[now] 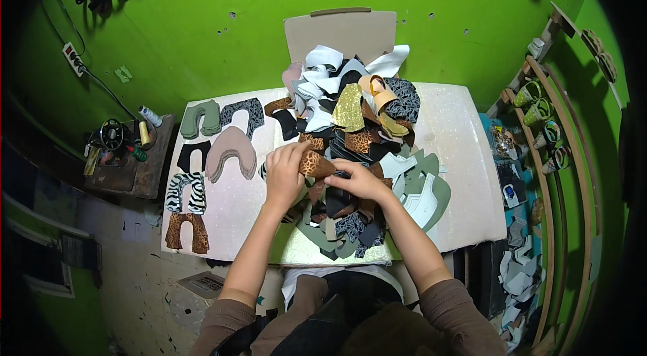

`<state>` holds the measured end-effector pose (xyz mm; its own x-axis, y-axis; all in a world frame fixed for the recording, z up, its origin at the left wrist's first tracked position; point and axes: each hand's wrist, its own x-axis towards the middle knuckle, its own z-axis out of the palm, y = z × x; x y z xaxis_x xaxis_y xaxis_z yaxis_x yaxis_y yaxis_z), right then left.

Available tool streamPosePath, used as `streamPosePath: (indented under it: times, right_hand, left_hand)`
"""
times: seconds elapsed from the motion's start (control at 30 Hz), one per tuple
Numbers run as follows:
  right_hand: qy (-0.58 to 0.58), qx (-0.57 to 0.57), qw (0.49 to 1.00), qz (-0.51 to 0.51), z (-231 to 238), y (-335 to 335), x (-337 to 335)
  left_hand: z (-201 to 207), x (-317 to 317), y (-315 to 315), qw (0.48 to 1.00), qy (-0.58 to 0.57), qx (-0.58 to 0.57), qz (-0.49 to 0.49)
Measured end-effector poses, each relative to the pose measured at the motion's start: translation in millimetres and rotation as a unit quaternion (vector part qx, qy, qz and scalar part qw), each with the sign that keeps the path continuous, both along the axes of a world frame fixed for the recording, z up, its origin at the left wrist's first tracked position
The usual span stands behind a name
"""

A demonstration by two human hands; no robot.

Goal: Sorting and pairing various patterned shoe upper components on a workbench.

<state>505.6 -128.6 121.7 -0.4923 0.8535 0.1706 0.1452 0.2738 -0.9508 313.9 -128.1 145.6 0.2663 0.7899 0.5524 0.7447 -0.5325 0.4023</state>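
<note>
A curved leopard-print material piece [315, 165] is held between my two hands over a heap of cut pieces. My left hand [286, 173] is closed on its left side, and my right hand [357, 181] grips its right end. Beneath and around them lies the mixed pile, with a gold glittery piece [348, 108], white pieces [321, 112], a black-and-grey patterned piece [402, 99] and olive-green pieces [439, 202]. To the left, arch-shaped pieces lie sorted by look: green [200, 119], patterned grey [244, 113], pink [231, 154], black [195, 156], zebra-print [185, 193] and leopard-print [187, 233].
A pale table [465, 154] carries everything, with a cardboard panel [340, 29] behind it by the green wall. On the left, a small wooden stand [128, 171] bears thread spools [149, 115]. Wooden rails [563, 201] with sandals [538, 113] stand at the right.
</note>
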Motion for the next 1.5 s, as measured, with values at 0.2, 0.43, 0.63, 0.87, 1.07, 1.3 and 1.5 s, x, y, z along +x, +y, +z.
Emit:
streamPosePath:
  times: [0.2,0.43,0.63,0.87,1.07,1.3,1.5]
  right_hand:
    - [0.103,-0.057,0.991,-0.071,5,18,12]
    - [0.129,-0.051,0.986,-0.09,22,24,4]
    - [0.065,0.003,0.995,-0.08,18,27,9]
    - [-0.05,0.038,0.992,-0.112,35,25,8]
    - [-0.177,0.148,0.971,-0.069,43,19,5]
    - [-0.212,0.172,0.961,-0.05,37,19,10]
    - [-0.474,0.056,0.857,0.191,22,0,28]
  left_hand:
    - [0,-7,3,0.993,-0.071,-0.079,-0.046]
    - [-10,-17,5,0.91,-0.278,-0.199,-0.234]
    - [4,-22,12,0.917,-0.247,-0.182,-0.255]
    - [12,-12,6,0.914,-0.242,-0.16,-0.282]
    - [14,6,-4,0.915,-0.225,-0.323,-0.092]
    - [-22,0,1,0.864,-0.294,-0.399,-0.088]
    - [-40,-16,0,0.844,-0.376,-0.383,-0.008]
